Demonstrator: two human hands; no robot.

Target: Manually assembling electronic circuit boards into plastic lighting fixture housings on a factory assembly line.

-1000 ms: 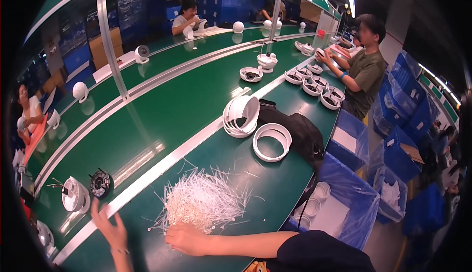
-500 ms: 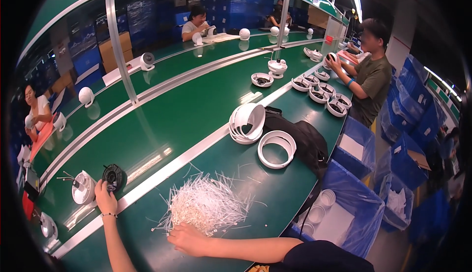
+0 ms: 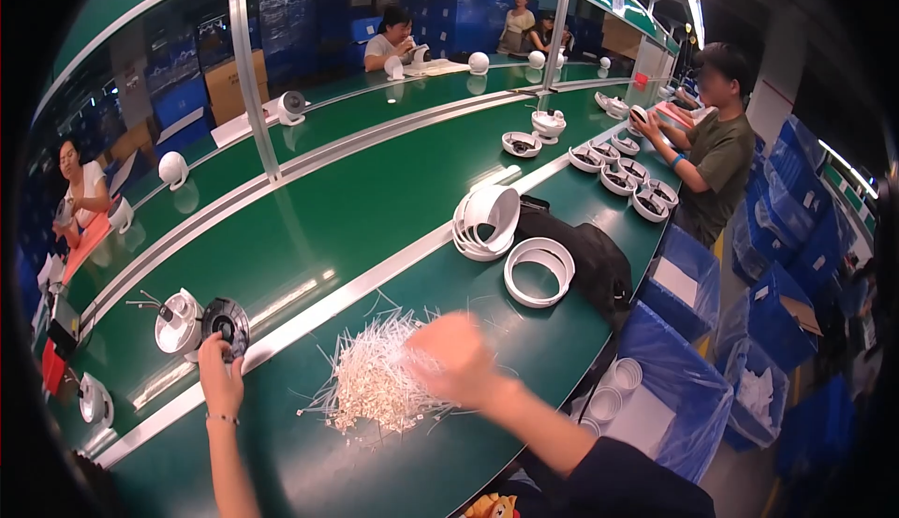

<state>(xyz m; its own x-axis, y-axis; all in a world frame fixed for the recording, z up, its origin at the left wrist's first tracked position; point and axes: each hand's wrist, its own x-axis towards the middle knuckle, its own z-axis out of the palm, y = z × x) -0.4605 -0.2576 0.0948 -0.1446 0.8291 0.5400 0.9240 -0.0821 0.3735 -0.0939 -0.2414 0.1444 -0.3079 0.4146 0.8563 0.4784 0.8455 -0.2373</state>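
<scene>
My left hand (image 3: pixel 221 382) grips the rim of a round black fan part (image 3: pixel 228 321), tilted up at the belt's near edge. Close to its left stands a white rounded fan housing (image 3: pixel 178 326) with wires sticking out. Over the right side of a loose pile of white cable ties (image 3: pixel 370 377) is my right hand (image 3: pixel 451 357). Motion smears its fingers, so what they hold, if anything, does not show. The ties lie on the dark green bench in front of me, their small square heads mostly toward me.
White rings (image 3: pixel 540 273) and stacked white ring housings (image 3: pixel 485 223) stand by a black bag (image 3: pixel 590 260). Blue lined bins (image 3: pixel 674 387) flank the bench on the right. A co-worker (image 3: pixel 716 143) handles a fan part farther along; others sit across the belt (image 3: pixel 375 209).
My right hand has risen from the pile's near edge and moved right and away from me. The black fan part in my left hand has turned to face me more.
</scene>
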